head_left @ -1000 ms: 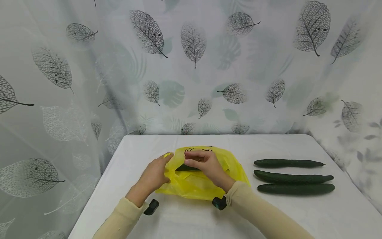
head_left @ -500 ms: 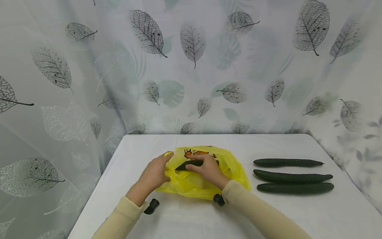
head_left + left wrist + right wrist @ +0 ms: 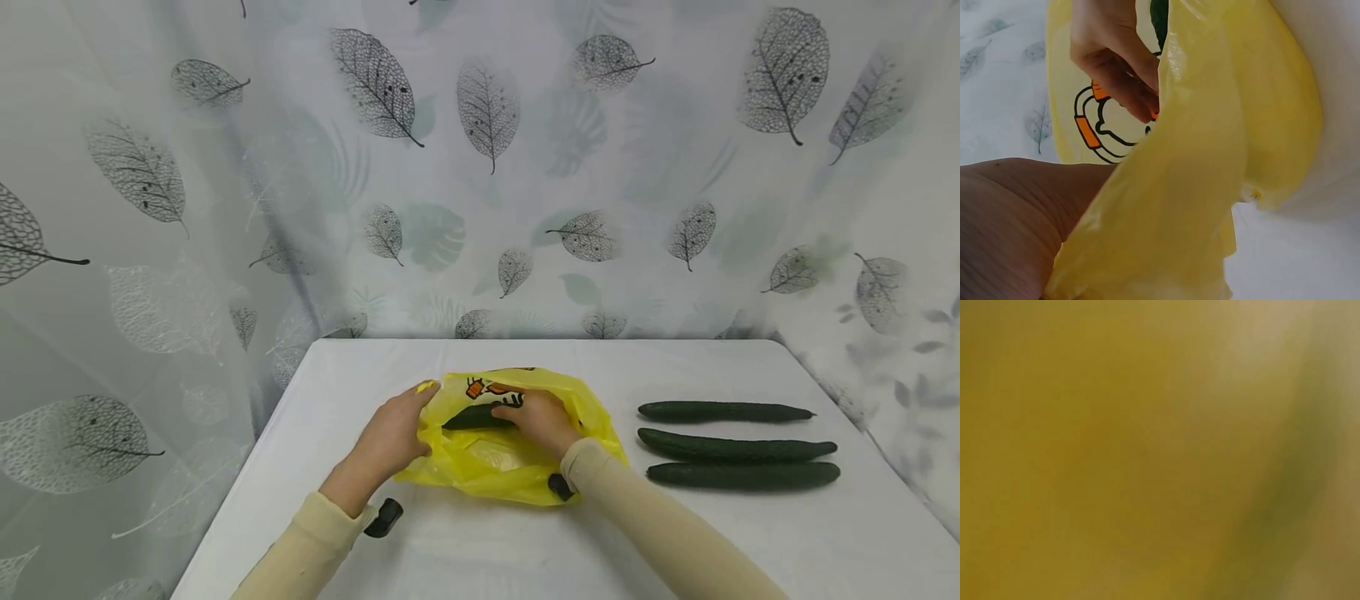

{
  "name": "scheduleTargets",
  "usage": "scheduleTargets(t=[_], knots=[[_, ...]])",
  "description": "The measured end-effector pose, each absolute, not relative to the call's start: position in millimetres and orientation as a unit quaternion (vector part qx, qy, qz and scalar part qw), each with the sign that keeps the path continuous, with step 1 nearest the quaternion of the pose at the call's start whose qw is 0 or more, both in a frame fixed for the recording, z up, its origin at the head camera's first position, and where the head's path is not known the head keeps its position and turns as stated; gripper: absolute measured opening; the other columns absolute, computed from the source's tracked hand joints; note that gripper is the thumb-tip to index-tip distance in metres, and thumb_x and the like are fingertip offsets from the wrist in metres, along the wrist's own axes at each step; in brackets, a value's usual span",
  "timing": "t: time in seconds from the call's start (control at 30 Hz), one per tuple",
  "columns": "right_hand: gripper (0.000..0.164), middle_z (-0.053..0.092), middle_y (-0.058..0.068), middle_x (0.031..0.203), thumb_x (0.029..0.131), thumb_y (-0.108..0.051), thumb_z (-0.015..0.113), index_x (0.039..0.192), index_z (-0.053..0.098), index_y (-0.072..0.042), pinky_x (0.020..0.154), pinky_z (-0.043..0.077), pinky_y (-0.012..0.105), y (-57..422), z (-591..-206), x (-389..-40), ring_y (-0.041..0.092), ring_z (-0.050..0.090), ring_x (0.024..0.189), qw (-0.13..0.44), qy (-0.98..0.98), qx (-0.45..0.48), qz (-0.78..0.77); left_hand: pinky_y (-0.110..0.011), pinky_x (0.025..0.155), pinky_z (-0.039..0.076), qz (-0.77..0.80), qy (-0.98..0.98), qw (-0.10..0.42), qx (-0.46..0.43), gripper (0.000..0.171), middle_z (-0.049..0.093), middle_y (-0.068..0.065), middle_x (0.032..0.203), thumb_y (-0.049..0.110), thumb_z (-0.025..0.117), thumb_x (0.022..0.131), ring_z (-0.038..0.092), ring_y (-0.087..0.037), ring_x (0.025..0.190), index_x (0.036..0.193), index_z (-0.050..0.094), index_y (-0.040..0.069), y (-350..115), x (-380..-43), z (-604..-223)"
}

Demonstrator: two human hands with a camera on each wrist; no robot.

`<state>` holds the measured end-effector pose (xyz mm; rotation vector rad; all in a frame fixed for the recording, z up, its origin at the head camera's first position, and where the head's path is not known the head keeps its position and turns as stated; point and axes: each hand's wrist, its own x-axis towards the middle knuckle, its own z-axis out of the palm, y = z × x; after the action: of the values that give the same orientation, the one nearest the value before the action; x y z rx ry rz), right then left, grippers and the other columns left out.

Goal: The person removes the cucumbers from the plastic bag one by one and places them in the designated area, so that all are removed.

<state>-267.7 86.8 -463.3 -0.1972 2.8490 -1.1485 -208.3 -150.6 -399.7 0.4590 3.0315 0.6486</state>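
A yellow plastic bag (image 3: 487, 490) with a printed black and orange drawing lies with its mouth spread on the white table. My left hand (image 3: 384, 435) grips its left rim; in the left wrist view the bag's film (image 3: 1204, 162) hangs from that hand (image 3: 1013, 209). Inside lies a dark green cucumber (image 3: 474, 417), whose left end shows. Reaching into the mouth, my right hand (image 3: 546, 423) holds this cucumber, thumb in front; its other fingers are mostly hidden in the head view. The right wrist view is a yellow and green blur.
To the right of the bag lie three more cucumbers, a back one (image 3: 723, 411), a middle one (image 3: 738, 447) and a front one (image 3: 742, 476). A leaf-printed curtain (image 3: 480, 192) borders the table (image 3: 465, 554) behind and at the sides.
My right hand has lowered from above the bag's mouth into it and has taken hold of the cucumber. The left hand has stayed at the rim.
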Motion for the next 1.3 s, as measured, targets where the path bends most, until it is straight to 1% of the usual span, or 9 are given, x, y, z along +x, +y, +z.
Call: scheduleTargets(t=[0.07,0.13,0.27,0.33,0.43,0.63,0.87,1.13,1.3], knots=[[0.048,0.073,0.007,0.099,0.087,-0.043,0.079,0.124,0.074,-0.013,0.071,0.047,0.032,88.2,-464.6,-269.3,0.018,0.052,0.073,0.033,0.930,-0.065,-0.360,-0.049,0.107,0.045,0.205,0.967,0.004,0.147,0.092,0.050,-0.017,0.149,-0.004,0.090,0.069,0.053,-0.037,0.130,0.150,0.047,0.002,-150.3,-208.2,-399.8],[0.047,0.074,0.008,0.105,0.087,-0.042,0.079,0.129,0.073,-0.021,0.072,0.048,0.032,88.9,-465.5,-270.7,0.018,0.054,0.076,0.031,0.931,-0.077,-0.355,-0.049,0.107,0.045,0.207,0.967,0.003,0.148,0.092,0.050,-0.017,0.150,-0.003,0.090,0.069,0.053,-0.037,0.130,0.150,0.047,0.003,-150.3,-208.1,-399.9],[0.052,0.069,0.013,0.126,0.084,-0.039,0.082,0.133,0.069,-0.029,0.089,0.051,0.041,89.4,-467.5,-272.3,0.027,0.063,0.102,0.035,0.931,-0.093,-0.351,-0.049,0.107,0.045,0.210,0.966,0.003,0.147,0.092,0.050,-0.017,0.149,-0.003,0.091,0.069,0.053,-0.037,0.130,0.150,0.048,0.003,-150.3,-207.3,-399.9],[0.054,0.063,0.015,0.136,0.082,-0.039,0.084,0.134,0.069,-0.028,0.100,0.047,0.045,89.7,-469.0,-272.9,0.031,0.059,0.118,0.039,0.932,-0.092,-0.348,-0.049,0.107,0.045,0.211,0.967,0.003,0.146,0.092,0.050,-0.016,0.150,-0.003,0.091,0.069,0.053,-0.037,0.130,0.150,0.048,0.003,-150.4,-207.0,-399.9],[0.057,0.061,0.013,0.139,0.081,-0.039,0.086,0.134,0.069,-0.026,0.107,0.043,0.048,90.7,-472.1,-273.4,0.035,0.055,0.126,0.050,0.932,-0.089,-0.347,-0.049,0.107,0.045,0.210,0.967,0.003,0.145,0.092,0.050,-0.016,0.150,-0.002,0.091,0.069,0.053,-0.037,0.130,0.150,0.048,0.004,-150.4,-206.7,-400.0],[0.056,0.065,0.009,0.133,0.078,-0.029,0.089,0.130,0.071,-0.024,0.108,0.041,0.048,92.8,-477.3,-272.4,0.034,0.056,0.126,0.047,0.932,-0.099,-0.344,-0.049,0.106,0.045,0.211,0.967,0.003,0.143,0.092,0.050,-0.016,0.149,-0.002,0.091,0.069,0.054,-0.037,0.129,0.150,0.048,0.004,-150.5,-206.7,-400.5],[0.051,0.067,0.007,0.129,0.079,-0.014,0.085,0.128,0.072,-0.020,0.102,0.047,0.049,93.5,-478.1,-272.3,0.034,0.059,0.121,0.029,0.939,-0.126,-0.317,-0.049,0.105,0.046,0.211,0.967,0.002,0.143,0.092,0.050,-0.016,0.149,-0.002,0.091,0.069,0.054,-0.037,0.129,0.150,0.048,0.004,-151.0,-205.7,-401.2],[0.048,0.069,0.002,0.127,0.078,-0.015,0.087,0.123,0.075,-0.024,0.103,0.046,0.050,98.6,-476.0,-272.9,0.034,0.059,0.120,0.020,0.943,-0.137,-0.302,-0.049,0.104,0.047,0.211,0.965,-0.009,0.153,0.092,0.051,-0.017,0.148,-0.003,0.091,0.067,0.055,-0.038,0.127,0.149,0.049,0.002,-152.1,-203.4,-401.3],[0.046,0.068,0.004,0.128,0.078,-0.013,0.087,0.122,0.076,-0.022,0.104,0.045,0.049,104.4,-473.0,-273.5,0.034,0.059,0.122,0.030,0.939,-0.135,-0.316,-0.049,0.104,0.047,0.212,0.965,-0.011,0.153,0.093,0.050,-0.016,0.149,-0.003,0.091,0.067,0.055,-0.038,0.127,0.149,0.049,0.002,-152.5,-202.8,-400.1]])
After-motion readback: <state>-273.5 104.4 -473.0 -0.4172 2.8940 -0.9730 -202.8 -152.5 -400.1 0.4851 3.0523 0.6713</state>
